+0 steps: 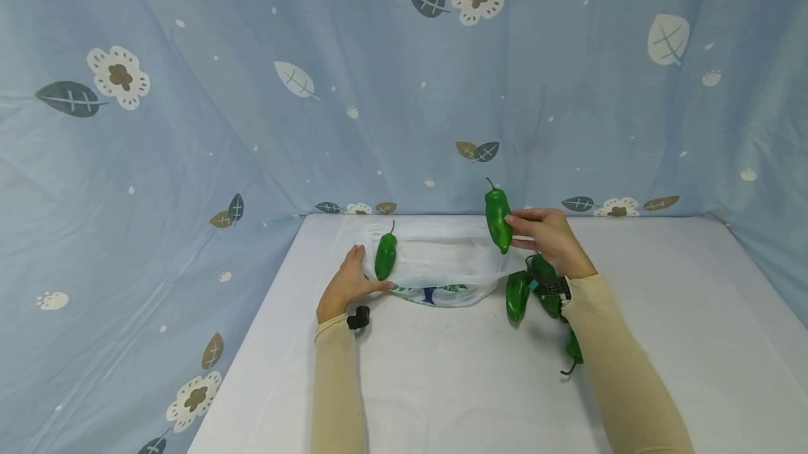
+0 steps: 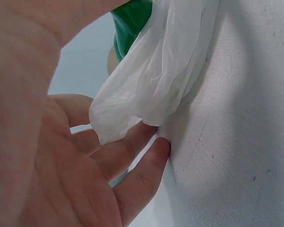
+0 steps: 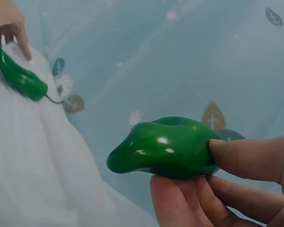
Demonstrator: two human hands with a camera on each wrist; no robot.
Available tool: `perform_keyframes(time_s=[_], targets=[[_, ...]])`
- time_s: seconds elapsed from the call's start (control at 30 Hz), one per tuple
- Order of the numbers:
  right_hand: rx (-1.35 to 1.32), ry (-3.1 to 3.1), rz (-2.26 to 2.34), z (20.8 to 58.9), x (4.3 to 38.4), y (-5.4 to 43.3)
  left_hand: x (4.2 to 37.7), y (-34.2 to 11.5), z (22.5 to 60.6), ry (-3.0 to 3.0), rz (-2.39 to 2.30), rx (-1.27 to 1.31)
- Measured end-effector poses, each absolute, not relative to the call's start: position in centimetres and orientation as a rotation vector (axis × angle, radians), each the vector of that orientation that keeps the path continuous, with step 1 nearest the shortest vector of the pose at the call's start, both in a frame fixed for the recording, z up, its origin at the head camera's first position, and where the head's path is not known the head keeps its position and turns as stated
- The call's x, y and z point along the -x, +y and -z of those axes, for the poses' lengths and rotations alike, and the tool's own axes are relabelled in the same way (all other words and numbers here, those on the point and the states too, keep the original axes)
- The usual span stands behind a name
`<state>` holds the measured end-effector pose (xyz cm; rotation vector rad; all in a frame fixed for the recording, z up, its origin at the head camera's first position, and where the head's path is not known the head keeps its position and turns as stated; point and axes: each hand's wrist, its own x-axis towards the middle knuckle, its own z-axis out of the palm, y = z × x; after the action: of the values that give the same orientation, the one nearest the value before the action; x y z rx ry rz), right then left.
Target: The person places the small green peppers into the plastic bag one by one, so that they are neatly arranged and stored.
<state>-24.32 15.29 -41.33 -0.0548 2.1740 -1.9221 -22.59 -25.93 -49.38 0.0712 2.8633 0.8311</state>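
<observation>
A white plastic bag (image 1: 438, 257) with a printed green and blue design lies near the table's back edge. On its left part rests a green pepper (image 1: 386, 257), stem pointing away. My left hand (image 1: 349, 284) touches the bag's left edge, thumb and fingers spread apart. In the left wrist view, loose bag film (image 2: 146, 90) lies against its fingertips. My right hand (image 1: 548, 240) pinches another green pepper (image 3: 168, 149) between thumb and fingers. That pepper is raised above the bag's right side, stem up.
More green peppers (image 1: 516, 296) lie on the white table (image 1: 442, 384) right of the bag, partly hidden under my right forearm. One pepper (image 1: 574, 346) lies closer to me. A blue curtain (image 1: 379, 89) with flowers and leaves hangs behind and to the left.
</observation>
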Motion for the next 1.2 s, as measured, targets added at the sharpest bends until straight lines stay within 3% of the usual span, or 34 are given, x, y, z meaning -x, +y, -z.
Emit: perform_keyframes(time_s=[1.2], targets=[[0.056, 1.957, 2.090, 43.1, 25.3, 8.5, 22.7, -26.0, 49.7, 2.863, -0.828, -0.067]])
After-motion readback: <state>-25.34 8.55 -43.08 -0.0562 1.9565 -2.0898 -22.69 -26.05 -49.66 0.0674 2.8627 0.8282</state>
